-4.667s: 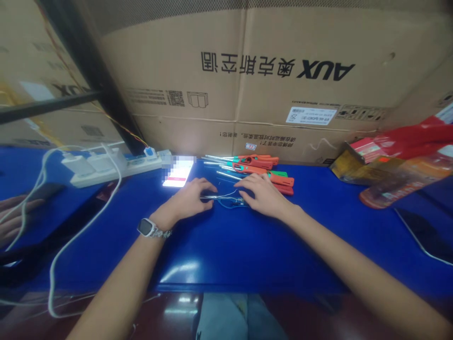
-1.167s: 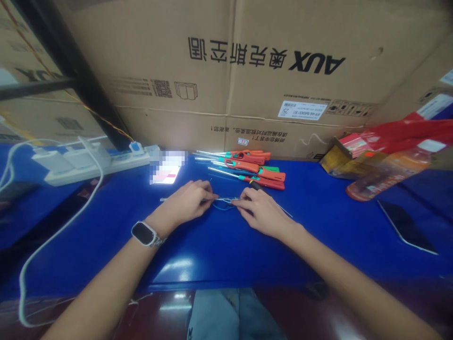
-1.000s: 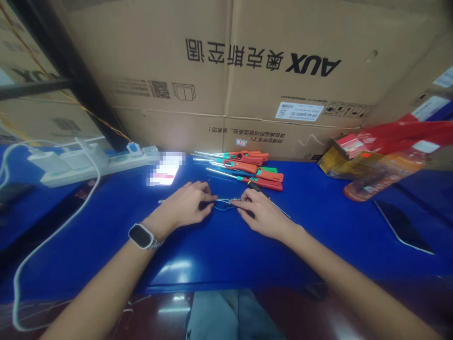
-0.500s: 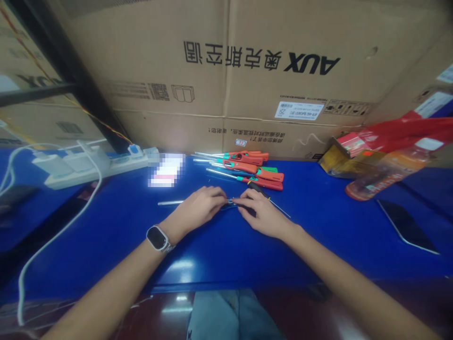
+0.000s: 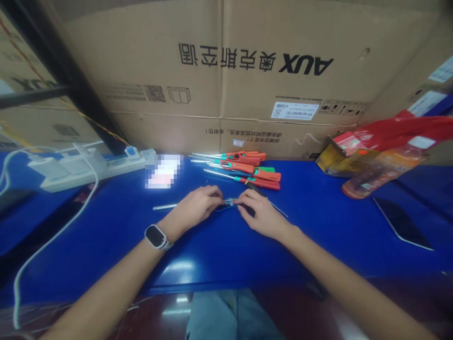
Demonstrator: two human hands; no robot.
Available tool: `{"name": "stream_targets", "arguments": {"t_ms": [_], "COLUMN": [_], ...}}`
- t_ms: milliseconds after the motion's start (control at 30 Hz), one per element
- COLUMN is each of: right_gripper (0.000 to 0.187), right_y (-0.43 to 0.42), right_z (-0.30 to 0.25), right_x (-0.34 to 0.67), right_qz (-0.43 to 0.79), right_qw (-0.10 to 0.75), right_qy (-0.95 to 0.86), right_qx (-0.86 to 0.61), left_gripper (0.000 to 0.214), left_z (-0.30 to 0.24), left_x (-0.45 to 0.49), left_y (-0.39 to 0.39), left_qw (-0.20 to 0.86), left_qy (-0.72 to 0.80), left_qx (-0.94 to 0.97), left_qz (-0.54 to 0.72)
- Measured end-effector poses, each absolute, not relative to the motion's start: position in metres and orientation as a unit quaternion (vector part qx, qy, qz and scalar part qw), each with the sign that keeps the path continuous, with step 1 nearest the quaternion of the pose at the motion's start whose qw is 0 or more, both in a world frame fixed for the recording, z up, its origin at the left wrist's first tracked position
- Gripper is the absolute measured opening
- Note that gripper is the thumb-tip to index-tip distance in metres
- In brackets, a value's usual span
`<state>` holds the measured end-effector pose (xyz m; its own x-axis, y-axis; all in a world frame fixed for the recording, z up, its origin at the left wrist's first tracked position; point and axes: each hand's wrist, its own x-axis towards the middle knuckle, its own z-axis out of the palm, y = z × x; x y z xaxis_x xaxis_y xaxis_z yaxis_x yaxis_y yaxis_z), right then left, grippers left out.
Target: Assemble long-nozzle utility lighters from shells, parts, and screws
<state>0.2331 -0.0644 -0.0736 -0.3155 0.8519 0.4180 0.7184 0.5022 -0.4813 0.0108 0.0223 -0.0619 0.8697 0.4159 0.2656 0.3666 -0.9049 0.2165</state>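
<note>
My left hand point(image 5: 196, 206) is closed in a pinch on the left part of a stick lighter's inner assembly point(image 5: 230, 201), a small silvery mechanism with a thin wire. Out past that hand on the left pokes a metal tube point(image 5: 164, 207), apparently of the same piece; the join is hidden by the hand. From the other side, my right hand point(image 5: 262, 213) pinches the mechanism's right end with thumb and fingertips. Just behind the right hand lies a screwdriver point(image 5: 255, 189) with a dark handle, its thin shaft slanting right. Several red and orange stick lighters point(image 5: 247, 166) are piled beyond both hands.
A large cardboard box point(image 5: 198, 104) walls off the back of the blue table point(image 5: 198, 250). On the left are a white power strip point(image 5: 120, 165), its cable and a bright blurred-out phone-like screen point(image 5: 164, 171). A drink bottle point(image 5: 382, 172), small carton point(image 5: 339, 160) and dark phone point(image 5: 401, 222) lie right.
A little more of the mechanism shows between my fingertips, as my hands have drawn slightly apart. The whole view has shifted slightly. Both hands keep their pinch.
</note>
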Motion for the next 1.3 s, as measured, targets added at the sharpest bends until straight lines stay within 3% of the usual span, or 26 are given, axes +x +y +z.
{"name": "stream_targets", "arguments": {"t_ms": [333,1000,1300], "right_gripper": [0.014,0.022,0.013], "right_y": [-0.069,-0.063,-0.054], "right_z": [-0.074,-0.076,-0.078], "right_x": [0.225,0.224,0.223], "right_qz": [0.026,0.087,0.081], "right_qw": [0.255,0.32,0.33], "right_qy": [-0.829,-0.78,-0.771], "right_qx": [-0.498,-0.53,-0.538], "left_gripper": [0.027,0.022,0.027], "left_z": [-0.061,-0.06,-0.055], "left_x": [0.014,0.032,0.003], "left_y": [0.017,-0.003,0.024], "left_qw": [0.071,-0.038,0.131], "left_qy": [0.219,0.247,0.281], "left_qx": [0.962,0.963,0.93], "left_qz": [0.148,0.106,0.197]}}
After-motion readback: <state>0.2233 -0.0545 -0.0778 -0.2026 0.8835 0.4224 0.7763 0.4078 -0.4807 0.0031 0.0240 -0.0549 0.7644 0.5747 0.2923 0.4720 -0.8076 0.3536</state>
